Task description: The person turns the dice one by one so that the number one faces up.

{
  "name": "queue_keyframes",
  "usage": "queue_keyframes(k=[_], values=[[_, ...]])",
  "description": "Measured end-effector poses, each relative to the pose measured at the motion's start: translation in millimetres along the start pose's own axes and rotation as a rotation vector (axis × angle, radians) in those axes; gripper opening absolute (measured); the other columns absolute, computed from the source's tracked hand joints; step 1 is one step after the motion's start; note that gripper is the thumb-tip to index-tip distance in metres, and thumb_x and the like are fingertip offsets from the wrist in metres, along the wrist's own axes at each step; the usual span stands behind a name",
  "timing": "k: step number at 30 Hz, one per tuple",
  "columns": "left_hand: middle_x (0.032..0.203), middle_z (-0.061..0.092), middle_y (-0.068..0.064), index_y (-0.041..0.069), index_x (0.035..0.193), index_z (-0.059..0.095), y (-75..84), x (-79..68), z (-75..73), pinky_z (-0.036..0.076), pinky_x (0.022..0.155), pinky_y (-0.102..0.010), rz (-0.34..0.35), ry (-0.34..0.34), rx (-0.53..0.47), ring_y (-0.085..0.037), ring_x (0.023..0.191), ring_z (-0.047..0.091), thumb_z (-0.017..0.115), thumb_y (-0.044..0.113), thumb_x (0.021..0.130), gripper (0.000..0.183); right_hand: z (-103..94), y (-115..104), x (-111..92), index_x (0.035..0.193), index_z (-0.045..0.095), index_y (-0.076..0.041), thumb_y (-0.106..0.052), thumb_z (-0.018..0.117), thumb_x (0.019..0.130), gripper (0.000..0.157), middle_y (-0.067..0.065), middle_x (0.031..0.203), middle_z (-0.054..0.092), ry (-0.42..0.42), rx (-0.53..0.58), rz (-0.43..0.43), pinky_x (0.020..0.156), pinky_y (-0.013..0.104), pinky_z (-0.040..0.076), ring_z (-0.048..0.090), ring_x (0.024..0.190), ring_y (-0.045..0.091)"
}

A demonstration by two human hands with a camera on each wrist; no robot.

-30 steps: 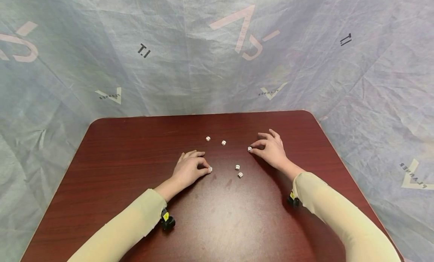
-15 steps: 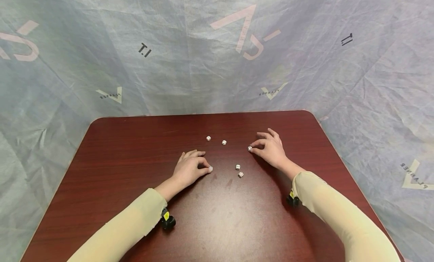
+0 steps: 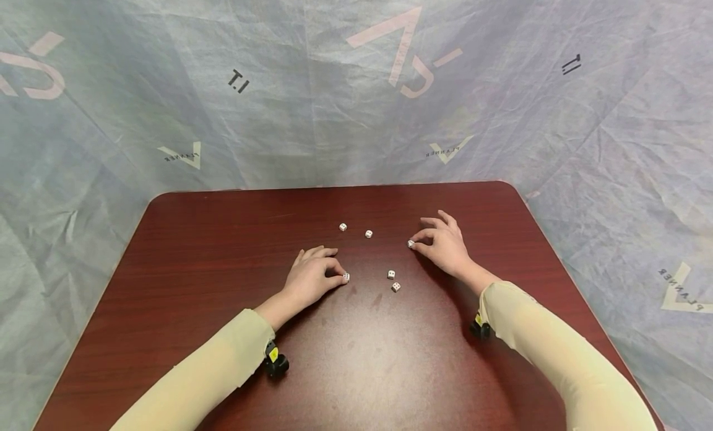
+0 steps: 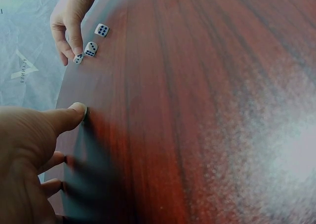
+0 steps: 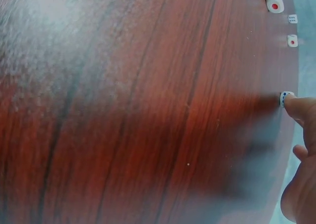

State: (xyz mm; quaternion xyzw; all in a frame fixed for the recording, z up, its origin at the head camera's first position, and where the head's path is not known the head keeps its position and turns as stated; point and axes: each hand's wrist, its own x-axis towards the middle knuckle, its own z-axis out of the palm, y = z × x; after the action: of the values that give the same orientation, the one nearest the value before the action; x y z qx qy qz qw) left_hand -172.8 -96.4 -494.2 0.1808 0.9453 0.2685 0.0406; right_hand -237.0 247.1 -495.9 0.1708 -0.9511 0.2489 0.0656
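Note:
In the head view my left hand [image 3: 313, 276] pinches a small white die [image 3: 346, 277] between thumb and forefinger, low over the table. The other left fingers stretch forward. My right hand [image 3: 444, 245], farther off and to the right, pinches another white die [image 3: 411, 244] the same way, its other fingers raised. The right wrist view shows blue pips on that right-hand die [image 5: 285, 99], the thumb over its edge. In the left wrist view the left thumb [image 4: 71, 116] mostly hides the left-hand die. Between the hands lie two dice close together, one [image 3: 391, 274] just behind the other [image 3: 396, 287].
Two more dice, one on the left [image 3: 343, 227] and one on the right [image 3: 369, 234], lie farther back on the dark red wooden table [image 3: 223, 245]. Grey printed sheeting [image 3: 312, 109] hangs behind and beside the table. Each wrist carries a small black camera.

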Motion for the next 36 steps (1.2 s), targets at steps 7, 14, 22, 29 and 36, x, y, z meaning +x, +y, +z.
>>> queue_keyframes(k=[7, 14, 22, 29, 36], values=[[0.150, 0.055, -0.004, 0.034, 0.092, 0.079, -0.5, 0.0, 0.6, 0.014, 0.121, -0.063, 0.002, 0.002, -0.001, -0.034, 0.148, 0.036, 0.080, 0.040, 0.089, 0.007, -0.7, 0.4, 1.9, 0.094, 0.084, -0.021, -0.028, 0.084, 0.086, 0.010, 0.015, 0.143, 0.058, -0.020, -0.014, -0.014, 0.117, 0.067, 0.014, 0.020, 0.150, 0.044], [0.149, 0.055, -0.004, 0.034, 0.092, 0.079, 0.0, 0.1, -0.1, 0.014, 0.121, -0.063, 0.003, 0.007, 0.007, -0.034, 0.147, 0.036, 0.080, 0.040, 0.089, 0.007, -0.6, 0.8, 2.7, 0.093, 0.083, -0.021, -0.027, 0.084, 0.087, 0.009, 0.014, 0.142, 0.060, -0.016, -0.014, -0.038, 0.118, 0.065, 0.014, 0.019, 0.151, 0.041], [0.149, 0.055, -0.005, 0.033, 0.092, 0.079, 0.6, -1.3, -1.3, 0.015, 0.120, -0.064, 0.008, 0.005, -0.003, -0.034, 0.147, 0.037, 0.080, 0.039, 0.089, 0.007, -4.3, 0.6, 1.7, 0.096, 0.083, -0.015, -0.024, 0.082, 0.089, 0.011, 0.017, 0.143, 0.058, -0.003, 0.128, 0.040, 0.120, 0.062, 0.012, 0.020, 0.150, 0.044], [0.150, 0.055, -0.004, 0.034, 0.093, 0.079, 0.9, -1.6, -1.4, 0.015, 0.121, -0.063, 0.004, 0.003, -0.005, -0.033, 0.148, 0.036, 0.080, 0.040, 0.090, 0.007, -11.2, -1.5, 4.3, 0.100, 0.081, -0.009, -0.023, 0.079, 0.093, 0.016, 0.024, 0.140, 0.059, 0.056, 0.318, 0.067, 0.121, 0.055, 0.007, 0.027, 0.147, 0.044], [0.150, 0.054, -0.005, 0.033, 0.093, 0.079, 1.9, -1.9, -1.6, 0.013, 0.121, -0.063, 0.003, -0.002, -0.016, -0.033, 0.148, 0.035, 0.080, 0.039, 0.090, 0.007, -15.9, -6.7, 6.2, 0.108, 0.080, -0.006, -0.026, 0.080, 0.092, 0.026, 0.015, 0.143, 0.059, 0.116, 0.523, 0.159, 0.123, 0.051, 0.014, 0.030, 0.149, 0.032]])
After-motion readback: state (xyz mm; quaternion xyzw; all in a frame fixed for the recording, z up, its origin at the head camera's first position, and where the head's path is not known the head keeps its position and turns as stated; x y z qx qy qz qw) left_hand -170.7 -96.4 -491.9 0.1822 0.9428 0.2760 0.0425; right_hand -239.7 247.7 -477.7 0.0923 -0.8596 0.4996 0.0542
